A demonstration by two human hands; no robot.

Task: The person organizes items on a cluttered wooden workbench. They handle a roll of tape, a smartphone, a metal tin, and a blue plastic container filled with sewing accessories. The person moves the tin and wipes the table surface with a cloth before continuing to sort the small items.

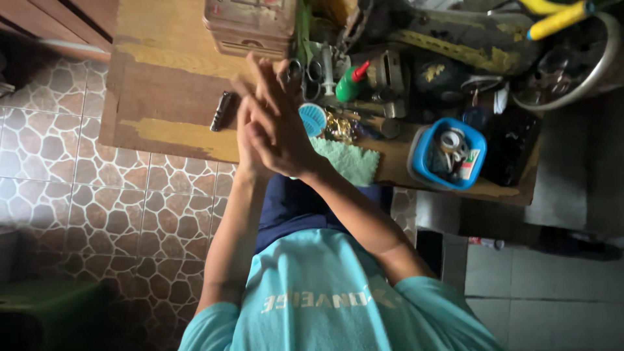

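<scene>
My left hand (247,144) and my right hand (281,120) are pressed palm to palm above the front edge of a worn wooden table (169,97). The fingers are stretched out and point away from me, and neither hand holds anything. The right hand lies partly over the left. Just right of the hands a green cloth (348,161) lies on the table edge, with a small round blue ribbed piece (314,119) beside it. A black folded tool (221,110) lies just left of the hands.
Behind the hands are scissors (305,70), a green bottle with a red cap (353,83) and a rusty tin box (250,26). A blue basket (419,153) with tape rolls sits at the right. Dark clutter and a metal rim (588,81) fill the far right. Stone-patterned floor tiles (97,195) lie left.
</scene>
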